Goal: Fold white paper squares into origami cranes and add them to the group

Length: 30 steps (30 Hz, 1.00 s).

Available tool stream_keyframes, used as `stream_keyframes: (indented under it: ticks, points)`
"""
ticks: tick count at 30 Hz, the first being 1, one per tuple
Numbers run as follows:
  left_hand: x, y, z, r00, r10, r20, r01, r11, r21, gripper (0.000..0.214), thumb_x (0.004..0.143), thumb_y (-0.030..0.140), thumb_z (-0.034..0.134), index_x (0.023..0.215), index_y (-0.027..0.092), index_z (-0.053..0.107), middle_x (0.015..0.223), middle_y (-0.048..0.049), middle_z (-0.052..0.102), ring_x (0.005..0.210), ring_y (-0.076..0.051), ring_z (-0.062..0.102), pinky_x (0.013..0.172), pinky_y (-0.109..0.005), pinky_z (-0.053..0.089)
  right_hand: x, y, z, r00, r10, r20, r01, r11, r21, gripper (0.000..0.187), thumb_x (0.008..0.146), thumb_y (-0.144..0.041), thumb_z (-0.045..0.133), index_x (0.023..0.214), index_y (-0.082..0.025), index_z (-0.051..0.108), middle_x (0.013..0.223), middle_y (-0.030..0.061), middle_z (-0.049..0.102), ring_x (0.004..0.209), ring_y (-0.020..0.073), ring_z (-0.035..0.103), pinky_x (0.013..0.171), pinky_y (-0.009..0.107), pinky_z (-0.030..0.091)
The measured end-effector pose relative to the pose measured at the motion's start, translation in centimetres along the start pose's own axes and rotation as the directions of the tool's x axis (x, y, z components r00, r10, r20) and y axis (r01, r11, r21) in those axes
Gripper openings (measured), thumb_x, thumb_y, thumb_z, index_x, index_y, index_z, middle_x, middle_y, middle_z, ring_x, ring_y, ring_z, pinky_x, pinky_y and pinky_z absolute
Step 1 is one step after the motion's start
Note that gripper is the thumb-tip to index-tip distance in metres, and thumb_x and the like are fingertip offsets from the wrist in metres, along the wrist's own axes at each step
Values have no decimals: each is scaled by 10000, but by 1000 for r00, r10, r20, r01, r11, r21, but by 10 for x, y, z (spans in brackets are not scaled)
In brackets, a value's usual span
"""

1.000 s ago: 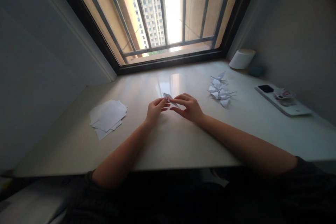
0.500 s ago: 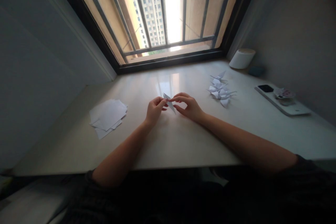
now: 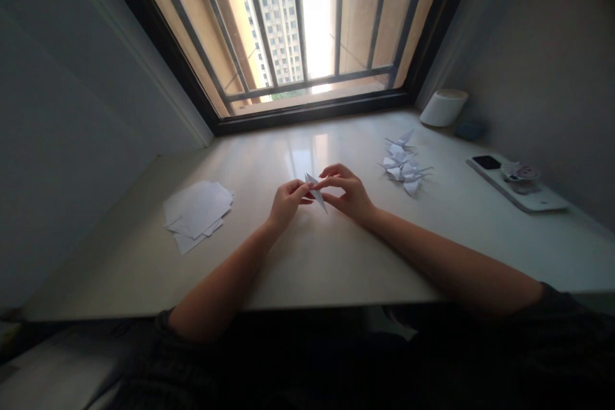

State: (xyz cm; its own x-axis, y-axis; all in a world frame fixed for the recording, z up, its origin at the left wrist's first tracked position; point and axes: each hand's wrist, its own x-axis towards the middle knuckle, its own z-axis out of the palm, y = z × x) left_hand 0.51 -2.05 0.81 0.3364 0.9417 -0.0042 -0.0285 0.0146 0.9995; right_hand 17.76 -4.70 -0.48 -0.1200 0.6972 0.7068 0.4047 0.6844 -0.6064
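My left hand [image 3: 286, 204] and my right hand [image 3: 350, 195] meet over the middle of the pale table [image 3: 317, 256]. Between their fingertips they pinch a small folded white paper piece [image 3: 317, 193], narrow and pointed, tilted with one tip down toward the table. Both hands have their fingers closed on it. A loose stack of white paper sheets [image 3: 196, 214] lies to the left of my left hand. A cluster of several folded white paper cranes [image 3: 401, 163] lies to the right, beyond my right hand.
A white phone [image 3: 521, 191] with a round sticker-like thing on it lies at the right near the wall. A white cylinder [image 3: 442, 107] and a small blue object [image 3: 467, 130] stand in the far right corner. A barred window [image 3: 298, 32] runs along the table's far edge.
The folded paper has turned between my fingers from lying nearly flat to a steeper tilt with its tip pointing down. Both hands shifted slightly to the right.
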Motion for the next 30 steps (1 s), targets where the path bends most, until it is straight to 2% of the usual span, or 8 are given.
stream_keyframes:
  ticks: [5,15,22,26,30]
  points:
    - [0,-1,1,999,-46,15,47,999,-16,309,720,460,683,683,154,652,682,-28,622,685,-146,603,685,-293,528,-1,1,0,1000,-3,6,3,1000,-27,65,789,-319,712,837,-280,730,910,46,603,876,193,586,749,361,500]
    - [1,-4,0,1000,-6,8,6,1000,-24,314,715,451,705,669,145,650,663,-18,622,651,-131,604,682,-297,531,-1,5,1,1000,6,2,-7,999,33,49,780,-319,723,798,-279,744,854,32,573,830,173,574,720,340,482]
    - [0,-3,2,999,47,1,-47,999,-3,325,720,476,699,691,154,665,668,-22,645,644,-136,620,672,-290,532,-1,7,2,992,127,12,-128,978,165,84,773,-334,717,754,-257,747,816,31,606,785,165,585,713,335,498]
    - [1,-4,0,999,52,-8,-51,999,18,337,730,495,687,734,158,690,693,-37,668,674,-149,640,664,-279,532,-1,8,3,976,211,58,-218,940,262,85,777,-297,691,813,-262,759,830,31,655,791,164,617,686,314,508]
    - [1,-4,-1,998,47,-49,-46,999,21,351,715,502,699,782,158,716,718,-46,686,689,-157,647,679,-291,533,-1,8,2,969,221,106,-243,925,292,127,785,-314,684,875,-264,758,876,39,686,808,167,634,687,308,520]
